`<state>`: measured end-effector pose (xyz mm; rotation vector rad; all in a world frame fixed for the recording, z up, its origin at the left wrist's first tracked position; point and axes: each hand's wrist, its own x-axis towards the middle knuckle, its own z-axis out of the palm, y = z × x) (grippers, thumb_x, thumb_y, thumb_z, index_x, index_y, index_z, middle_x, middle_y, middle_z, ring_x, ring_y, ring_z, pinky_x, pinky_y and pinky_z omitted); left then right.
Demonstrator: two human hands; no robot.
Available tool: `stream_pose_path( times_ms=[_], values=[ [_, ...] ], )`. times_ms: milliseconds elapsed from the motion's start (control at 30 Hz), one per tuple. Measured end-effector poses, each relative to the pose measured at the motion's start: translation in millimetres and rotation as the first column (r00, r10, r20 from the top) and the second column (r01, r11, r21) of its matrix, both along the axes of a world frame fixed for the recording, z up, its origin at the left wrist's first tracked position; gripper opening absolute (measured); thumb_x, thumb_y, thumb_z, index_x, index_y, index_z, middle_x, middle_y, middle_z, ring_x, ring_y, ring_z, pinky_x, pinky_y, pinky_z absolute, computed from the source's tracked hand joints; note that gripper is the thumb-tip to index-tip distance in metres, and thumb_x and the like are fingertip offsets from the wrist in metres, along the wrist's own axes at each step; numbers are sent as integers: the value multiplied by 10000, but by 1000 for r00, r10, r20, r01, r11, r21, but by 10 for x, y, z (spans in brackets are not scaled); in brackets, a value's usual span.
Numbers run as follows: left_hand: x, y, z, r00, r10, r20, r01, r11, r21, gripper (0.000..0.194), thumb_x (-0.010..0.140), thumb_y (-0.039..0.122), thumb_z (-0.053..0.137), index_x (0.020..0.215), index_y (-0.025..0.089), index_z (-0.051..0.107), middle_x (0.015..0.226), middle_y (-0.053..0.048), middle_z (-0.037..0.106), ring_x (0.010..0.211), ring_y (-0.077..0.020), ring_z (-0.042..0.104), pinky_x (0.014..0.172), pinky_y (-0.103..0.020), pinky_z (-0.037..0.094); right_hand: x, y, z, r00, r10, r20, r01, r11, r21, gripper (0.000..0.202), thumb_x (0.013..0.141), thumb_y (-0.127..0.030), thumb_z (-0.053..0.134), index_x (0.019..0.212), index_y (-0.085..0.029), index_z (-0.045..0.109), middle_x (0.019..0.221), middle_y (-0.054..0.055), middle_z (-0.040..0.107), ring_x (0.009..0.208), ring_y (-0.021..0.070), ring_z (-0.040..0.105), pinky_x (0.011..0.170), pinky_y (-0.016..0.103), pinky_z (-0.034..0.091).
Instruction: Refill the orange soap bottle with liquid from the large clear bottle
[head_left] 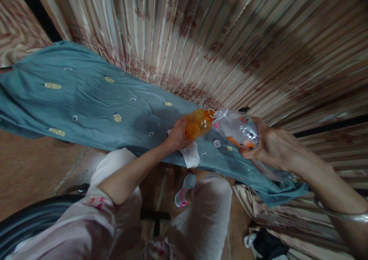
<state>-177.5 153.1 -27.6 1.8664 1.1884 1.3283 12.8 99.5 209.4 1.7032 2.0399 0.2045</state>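
My left hand [177,134] is wrapped round a bottle with orange contents [198,125], which leans with its neck to the right. In my right hand [268,143] is a large clear plastic bottle [240,125], tilted so that its neck points left. The two bottle mouths meet or nearly meet above the cloth; I cannot tell whether liquid passes between them. Below the clear bottle lies a small white round cap [216,143]. A crumpled white tissue [191,155] lies beneath my left hand at the cloth's near edge.
A teal patterned cloth [92,99] covers the long narrow table. Pleated curtains [161,33] hang right behind it. My knees are at the near edge, with a black chair part [37,214] at lower left. A dark bundle [266,244] lies on the floor at lower right.
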Motion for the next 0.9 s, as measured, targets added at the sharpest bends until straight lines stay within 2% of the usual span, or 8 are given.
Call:
stream_pose_path(
  times_ms=[300, 500, 700, 900],
  values=[
    [1, 7, -13, 1000, 6, -7, -6, 1000, -1, 877, 590, 211, 771, 1345, 150, 330, 1331, -180, 503, 1262, -353, 471, 1064, -527, 395, 8, 4, -7, 1000, 5, -18, -4, 1000, 13, 727, 716, -504, 533, 1288, -86, 371, 717, 116, 670, 718, 333, 677, 555, 311, 398],
    [-1, 1, -18, 1000, 13, -5, -13, 1000, -11, 894, 584, 210, 780, 1352, 167, 324, 1336, -170, 499, 1258, -353, 475, 1061, -526, 401, 10, 12, -10, 1000, -12, 4, 12, 1000, -1, 774, 718, -515, 542, 1322, -81, 328, 799, 151, 693, 825, 363, 686, 611, 325, 419],
    [2, 13, -19, 1000, 0, -3, 0, 1000, -8, 903, 575, 206, 782, 1351, 179, 323, 1342, -163, 495, 1265, -354, 470, 1074, -540, 387, 2, 4, 3, 1000, 1, 17, -1, 1000, 1, 770, 729, -518, 532, 1321, -72, 324, 797, 155, 695, 828, 375, 685, 609, 334, 421],
    [1, 11, -8, 1000, 9, 2, -9, 1000, -4, 878, 575, 203, 782, 1336, 166, 346, 1326, -168, 510, 1254, -357, 481, 1064, -541, 391, -12, 9, 3, 1000, -22, 9, 22, 999, -27, 742, 726, -486, 556, 1312, -89, 335, 798, 146, 697, 820, 345, 690, 587, 305, 414]
  ],
)
